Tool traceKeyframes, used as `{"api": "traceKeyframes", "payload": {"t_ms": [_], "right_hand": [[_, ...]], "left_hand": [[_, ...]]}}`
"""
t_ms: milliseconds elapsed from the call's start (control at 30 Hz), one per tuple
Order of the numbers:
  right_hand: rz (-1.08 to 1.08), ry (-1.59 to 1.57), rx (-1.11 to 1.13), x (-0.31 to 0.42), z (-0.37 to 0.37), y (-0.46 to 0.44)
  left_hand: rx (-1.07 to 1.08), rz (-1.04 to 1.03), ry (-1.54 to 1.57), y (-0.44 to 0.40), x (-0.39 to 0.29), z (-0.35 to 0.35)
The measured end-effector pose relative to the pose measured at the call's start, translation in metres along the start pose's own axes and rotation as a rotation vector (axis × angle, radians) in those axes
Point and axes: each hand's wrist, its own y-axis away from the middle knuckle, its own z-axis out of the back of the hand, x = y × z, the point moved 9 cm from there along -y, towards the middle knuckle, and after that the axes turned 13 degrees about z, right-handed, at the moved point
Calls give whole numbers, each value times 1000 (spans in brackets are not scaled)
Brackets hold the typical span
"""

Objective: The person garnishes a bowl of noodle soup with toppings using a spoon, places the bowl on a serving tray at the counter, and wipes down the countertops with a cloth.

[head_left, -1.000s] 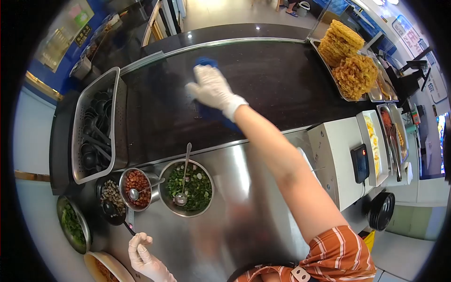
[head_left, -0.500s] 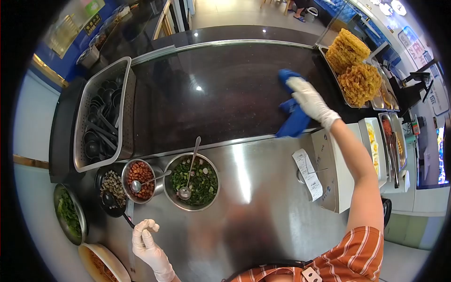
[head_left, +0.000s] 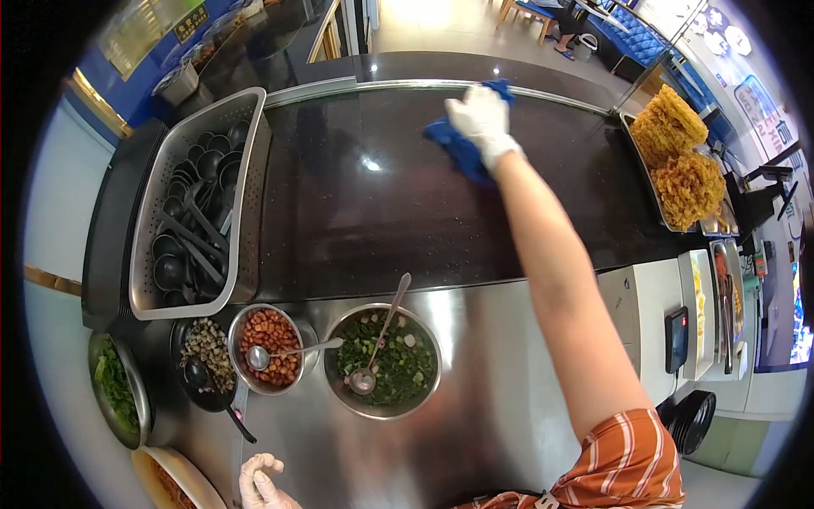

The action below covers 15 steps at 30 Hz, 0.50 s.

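Observation:
My right hand (head_left: 480, 119), in a white glove, presses a blue cloth (head_left: 462, 151) onto the dark countertop (head_left: 365, 220) near its far edge. The cloth sticks out on both sides of the fingers. My left hand (head_left: 261, 482), also gloved, is at the bottom edge of the view over the steel counter (head_left: 458, 424), partly cut off. Its fingers are curled with nothing visible in them. A steel bowl of chopped greens (head_left: 398, 373) with a spoon stands up and right of it, beside a pot of reddish-brown nuts or beans (head_left: 270, 343) with a spoon.
A perforated bin of black ladles (head_left: 250, 187) stands left. Lower left are a black pan (head_left: 203, 365), a bowl of leafy greens (head_left: 114, 386) and another bowl (head_left: 174, 475). Fried food (head_left: 682, 161) is stacked right, above white boxes (head_left: 657, 305). A seated person's legs (head_left: 566, 34) show beyond.
My right hand swept right with the cloth, then back left to the far edge. My left hand now sits lower in view. The view has shifted.

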Motion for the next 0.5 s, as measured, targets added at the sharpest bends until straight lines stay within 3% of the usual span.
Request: {"api": "traceKeyframes", "payload": {"t_ms": [67, 100, 167, 233, 267, 333, 400, 500], "right_hand": [[92, 35, -154, 65, -16, -8], [87, -232, 83, 98, -13, -10], [276, -192, -68, 162, -26, -8], [361, -333, -41, 210, -36, -4], [411, -409, 203, 231, -44, -2], [562, -443, 224, 269, -45, 8], [609, -497, 194, 292, -44, 16], [920, -513, 261, 317, -11, 56]], "left_hand": [[-23, 18, 70, -3, 7, 0], [-17, 17, 57, -5, 10, 0], [-3, 20, 28, -8, 14, -3], [6, 18, 2, -11, 18, -5], [30, 28, 18, -13, 22, -7], [29, 47, 26, -15, 36, -6], [39, -73, 76, -15, 43, -1], [44, -52, 83, -12, 39, -4]]}}
